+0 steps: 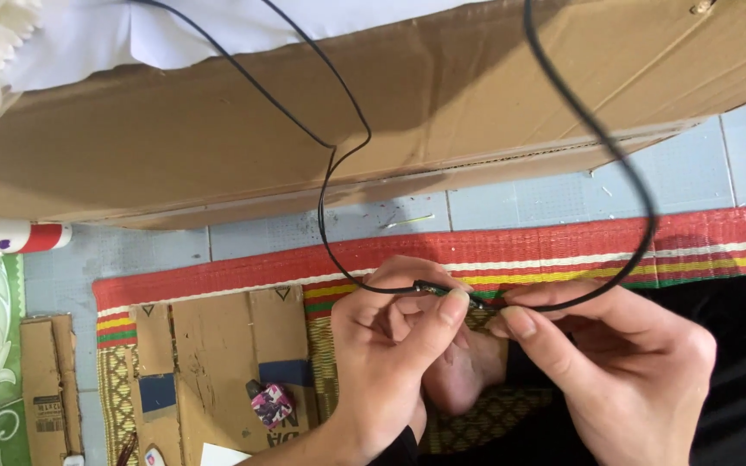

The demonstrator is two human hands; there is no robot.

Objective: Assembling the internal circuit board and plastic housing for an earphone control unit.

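My left hand point(395, 349) and my right hand point(615, 362) meet over a woven mat, both pinching a thin black wire point(331, 185) at a small joint point(451, 293) between the fingertips. From the left fingers the wire runs up and away across the big cardboard box point(304, 129). From the right fingers a thicker black loop point(623, 164) arcs up close to the camera. A bare foot point(464, 375) shows below the hands.
A striped red, yellow and green woven mat point(563, 250) lies on pale blue tiles point(692, 173). Flattened cardboard pieces point(218, 354) with a small pink and black object point(271, 404) lie at lower left. A white and red cup point(6, 237) lies at the left edge.
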